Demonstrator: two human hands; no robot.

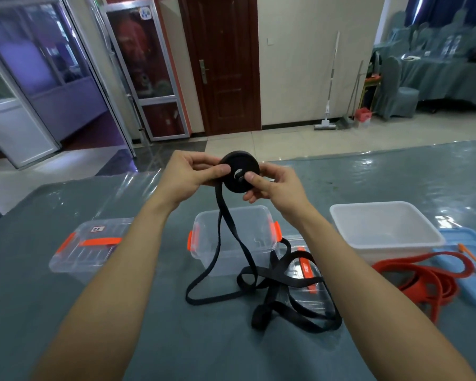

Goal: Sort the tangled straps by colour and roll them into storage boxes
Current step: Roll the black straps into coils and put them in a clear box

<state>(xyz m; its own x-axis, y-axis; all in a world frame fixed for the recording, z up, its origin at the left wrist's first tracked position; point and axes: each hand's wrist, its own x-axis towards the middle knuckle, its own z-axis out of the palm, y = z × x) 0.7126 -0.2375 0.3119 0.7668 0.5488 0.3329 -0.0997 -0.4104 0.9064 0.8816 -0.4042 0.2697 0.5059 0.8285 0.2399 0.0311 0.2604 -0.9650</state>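
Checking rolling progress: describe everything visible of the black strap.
The black strap is flat webbing. Part is wound into a tight disc held above the table, pinched between the left hand and right hand. The rest hangs in front of the clear box and lies in loose tangled loops on the table.

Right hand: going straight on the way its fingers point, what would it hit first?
The right hand would meet the black strap roll it pinches, then probably the left hand beyond.
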